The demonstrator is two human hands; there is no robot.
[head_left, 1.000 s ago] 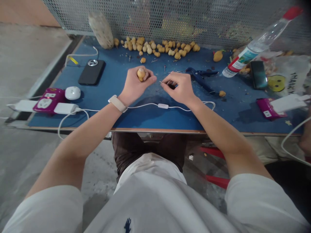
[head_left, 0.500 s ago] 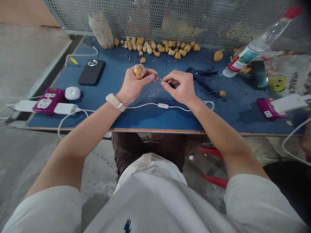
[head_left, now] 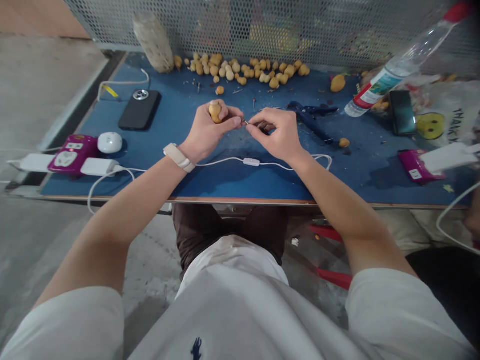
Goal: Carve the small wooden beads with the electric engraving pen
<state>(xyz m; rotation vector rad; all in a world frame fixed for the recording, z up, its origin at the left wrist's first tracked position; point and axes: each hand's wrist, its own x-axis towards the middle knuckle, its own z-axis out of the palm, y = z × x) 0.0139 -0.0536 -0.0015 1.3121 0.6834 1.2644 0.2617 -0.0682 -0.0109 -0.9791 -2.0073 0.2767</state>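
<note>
My left hand [head_left: 210, 122] is closed round a small yellow gourd [head_left: 215, 112], whose rounded end shows between the curled fingers. Its thumb and forefinger also pinch a tiny dark piece too small to name. My right hand [head_left: 275, 131] pinches a short thin piece [head_left: 246, 123] between thumb and forefinger, and this meets the left fingertips above the blue table [head_left: 240, 187]. Just right of my right hand lie dark blue pliers [head_left: 313, 122]. A single small gourd [head_left: 344, 143] rests below their handles.
Many small gourds [head_left: 228, 70] line the mesh panel [head_left: 232, 30] at the back. A clear bottle [head_left: 378, 87] stands at the right by a phone [head_left: 402, 112]. At the left are a black phone [head_left: 139, 110] and a purple power strip [head_left: 77, 152]. A white cord [head_left: 251, 162] crosses in front.
My right fingertips have moved slightly left, closing the small gap to my left fingertips, so the thin piece now meets them. The gourd stays in my left hand.
</note>
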